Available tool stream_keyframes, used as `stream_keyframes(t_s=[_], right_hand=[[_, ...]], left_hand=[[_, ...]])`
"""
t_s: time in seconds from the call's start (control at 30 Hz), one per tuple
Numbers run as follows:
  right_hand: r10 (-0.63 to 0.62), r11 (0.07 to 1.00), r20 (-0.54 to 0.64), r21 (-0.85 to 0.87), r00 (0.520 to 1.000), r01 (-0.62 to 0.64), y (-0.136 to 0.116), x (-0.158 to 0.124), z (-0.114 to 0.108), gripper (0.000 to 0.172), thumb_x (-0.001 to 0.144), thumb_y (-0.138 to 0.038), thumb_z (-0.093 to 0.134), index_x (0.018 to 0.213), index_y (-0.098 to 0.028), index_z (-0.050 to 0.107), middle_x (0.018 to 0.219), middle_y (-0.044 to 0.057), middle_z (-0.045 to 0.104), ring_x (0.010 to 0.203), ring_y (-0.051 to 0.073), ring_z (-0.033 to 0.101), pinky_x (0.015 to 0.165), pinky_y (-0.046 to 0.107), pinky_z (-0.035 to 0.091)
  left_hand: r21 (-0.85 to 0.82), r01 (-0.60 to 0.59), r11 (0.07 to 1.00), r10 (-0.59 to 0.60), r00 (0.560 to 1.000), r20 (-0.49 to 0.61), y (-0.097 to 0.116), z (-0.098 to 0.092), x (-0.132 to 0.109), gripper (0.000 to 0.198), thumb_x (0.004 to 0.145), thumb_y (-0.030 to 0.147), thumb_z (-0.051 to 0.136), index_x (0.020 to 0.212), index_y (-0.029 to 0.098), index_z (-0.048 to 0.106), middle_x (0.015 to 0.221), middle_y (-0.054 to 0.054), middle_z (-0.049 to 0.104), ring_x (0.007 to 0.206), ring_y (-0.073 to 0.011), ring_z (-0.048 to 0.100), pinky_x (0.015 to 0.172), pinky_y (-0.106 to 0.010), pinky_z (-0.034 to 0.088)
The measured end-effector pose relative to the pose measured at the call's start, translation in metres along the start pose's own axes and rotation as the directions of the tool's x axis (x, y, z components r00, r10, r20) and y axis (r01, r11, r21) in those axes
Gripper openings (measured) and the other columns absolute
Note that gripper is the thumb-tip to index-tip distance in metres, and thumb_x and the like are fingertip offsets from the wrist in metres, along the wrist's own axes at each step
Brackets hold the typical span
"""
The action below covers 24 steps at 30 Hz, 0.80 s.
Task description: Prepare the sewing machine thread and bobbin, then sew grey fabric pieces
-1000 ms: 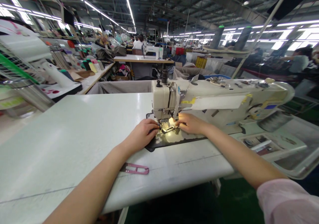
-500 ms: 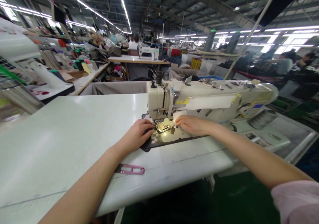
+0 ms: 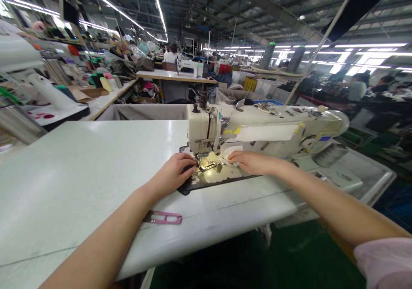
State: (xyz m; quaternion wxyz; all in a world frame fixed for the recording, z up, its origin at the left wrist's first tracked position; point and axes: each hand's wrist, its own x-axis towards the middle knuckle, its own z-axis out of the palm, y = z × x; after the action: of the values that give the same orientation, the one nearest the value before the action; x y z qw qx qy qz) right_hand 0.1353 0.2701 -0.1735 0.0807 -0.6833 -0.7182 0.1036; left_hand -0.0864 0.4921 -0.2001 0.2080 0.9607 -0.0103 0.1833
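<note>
A cream sewing machine (image 3: 201, 128) stands on the pale table, its lamp lighting the metal bed plate (image 3: 212, 176). Just left of the presser foot is my left hand (image 3: 180, 169), fingers bent and pressed together; whatever they pinch is too small to make out. On the right of the needle area, my right hand (image 3: 249, 161) has its fingertips closed at the edge of a small white piece (image 3: 229, 151), which could be cloth or paper. A slotted metal guide (image 3: 207, 166) lies between both hands. Pink thread snips (image 3: 165, 217) rest near my left forearm, their blades partly hidden by it.
The pale tabletop (image 3: 106, 160) stretches left of the machine. A grey thread cone (image 3: 330, 154) sits at the right in a clear tray (image 3: 380, 186). Another white machine (image 3: 25, 57) stands at far left. Behind are a further sewing table (image 3: 167, 75) and people at work.
My right hand has shifted slightly right, away from the needle, and more of the white piece shows. My left hand stays beside the presser foot. The whole view has moved a little.
</note>
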Motion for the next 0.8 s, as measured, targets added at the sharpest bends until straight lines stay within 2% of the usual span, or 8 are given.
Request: stream_keyframes(t_s=[0.1, 0.37, 0.43, 0.5, 0.57, 0.63, 0.73, 0.8], right_hand=[[-0.041, 0.999, -0.021, -0.03, 0.999, 0.04, 0.003, -0.003, 0.005, 0.047, 0.076, 0.005, 0.04, 0.112, -0.015, 0.064, 0.122, 0.011, 0.059, 0.113, 0.02, 0.055, 0.098, 0.035, 0.044], [0.051, 0.991, -0.123, -0.12, 0.991, -0.066, 0.019, -0.017, 0.016, 0.022, 0.087, -0.006, 0.042, 0.096, -0.016, 0.061, 0.095, 0.01, 0.059, 0.096, 0.022, 0.052, 0.085, 0.035, 0.042], [0.176, 0.983, -0.193, -0.01, 0.965, -0.182, 0.024, -0.02, 0.018, 0.019, 0.088, -0.011, 0.044, 0.097, -0.017, 0.059, 0.094, 0.009, 0.06, 0.092, 0.021, 0.053, 0.083, 0.034, 0.042], [0.37, 0.925, -0.271, 0.195, 0.889, -0.326, 0.027, -0.02, 0.021, 0.015, 0.087, -0.015, 0.045, 0.097, -0.017, 0.057, 0.091, 0.007, 0.06, 0.086, 0.019, 0.055, 0.079, 0.032, 0.043], [0.563, 0.788, -0.275, 0.464, 0.779, -0.406, 0.03, -0.019, 0.023, 0.015, 0.085, -0.02, 0.048, 0.098, -0.017, 0.055, 0.086, 0.005, 0.061, 0.079, 0.017, 0.055, 0.073, 0.03, 0.045], [0.667, 0.618, -0.201, 0.688, 0.717, -0.382, 0.031, -0.018, 0.025, 0.02, 0.083, -0.027, 0.052, 0.1, -0.017, 0.054, 0.086, 0.005, 0.061, 0.076, 0.017, 0.057, 0.068, 0.028, 0.046], [0.683, 0.485, -0.13, 0.816, 0.718, -0.314, 0.036, -0.016, 0.026, 0.028, 0.083, -0.035, 0.055, 0.105, -0.018, 0.056, 0.09, 0.006, 0.064, 0.08, 0.017, 0.061, 0.067, 0.027, 0.049], [0.68, 0.536, -0.159, 0.774, 0.716, -0.337, 0.042, -0.014, 0.027, 0.028, 0.083, -0.033, 0.053, 0.106, -0.018, 0.059, 0.088, 0.007, 0.065, 0.08, 0.018, 0.062, 0.068, 0.028, 0.05]], left_hand=[[-0.004, -0.003, 1.0, 0.003, 1.0, 0.003, 0.001, 0.0, 0.0, 0.034, 0.095, 0.039, 0.047, 0.103, 0.017, 0.072, 0.108, -0.01, 0.068, 0.104, -0.0239, 0.06, 0.097, -0.042, 0.047], [0.0, 0.004, 1.0, -0.004, 1.0, 0.006, -0.001, 0.001, 0.0, 0.035, 0.094, 0.039, 0.047, 0.104, 0.018, 0.072, 0.108, -0.01, 0.068, 0.106, -0.0245, 0.06, 0.098, -0.043, 0.046], [0.005, 0.005, 1.0, -0.005, 1.0, 0.008, -0.001, 0.001, 0.001, 0.035, 0.094, 0.039, 0.047, 0.104, 0.017, 0.072, 0.109, -0.011, 0.068, 0.105, -0.0246, 0.06, 0.098, -0.043, 0.046], [0.006, 0.005, 1.0, -0.005, 1.0, 0.005, -0.001, 0.001, 0.001, 0.036, 0.094, 0.04, 0.047, 0.103, 0.016, 0.072, 0.108, -0.011, 0.068, 0.105, -0.0249, 0.06, 0.098, -0.044, 0.046], [0.0, 0.005, 1.0, -0.005, 1.0, -0.001, -0.001, 0.001, 0.001, 0.035, 0.093, 0.04, 0.047, 0.103, 0.017, 0.072, 0.108, -0.011, 0.068, 0.105, -0.0251, 0.06, 0.098, -0.045, 0.046], [-0.003, 0.007, 1.0, -0.007, 1.0, -0.002, -0.001, 0.001, 0.001, 0.034, 0.093, 0.04, 0.048, 0.104, 0.018, 0.072, 0.109, -0.011, 0.068, 0.106, -0.0253, 0.06, 0.098, -0.045, 0.047], [-0.004, 0.009, 1.0, -0.009, 1.0, 0.003, -0.002, 0.002, 0.0, 0.035, 0.093, 0.041, 0.048, 0.104, 0.018, 0.072, 0.109, -0.011, 0.067, 0.106, -0.0254, 0.06, 0.098, -0.045, 0.047], [-0.012, 0.008, 1.0, -0.008, 1.0, 0.003, -0.002, 0.002, 0.0, 0.035, 0.093, 0.042, 0.048, 0.105, 0.019, 0.072, 0.109, -0.011, 0.067, 0.106, -0.0253, 0.059, 0.098, -0.046, 0.047]])
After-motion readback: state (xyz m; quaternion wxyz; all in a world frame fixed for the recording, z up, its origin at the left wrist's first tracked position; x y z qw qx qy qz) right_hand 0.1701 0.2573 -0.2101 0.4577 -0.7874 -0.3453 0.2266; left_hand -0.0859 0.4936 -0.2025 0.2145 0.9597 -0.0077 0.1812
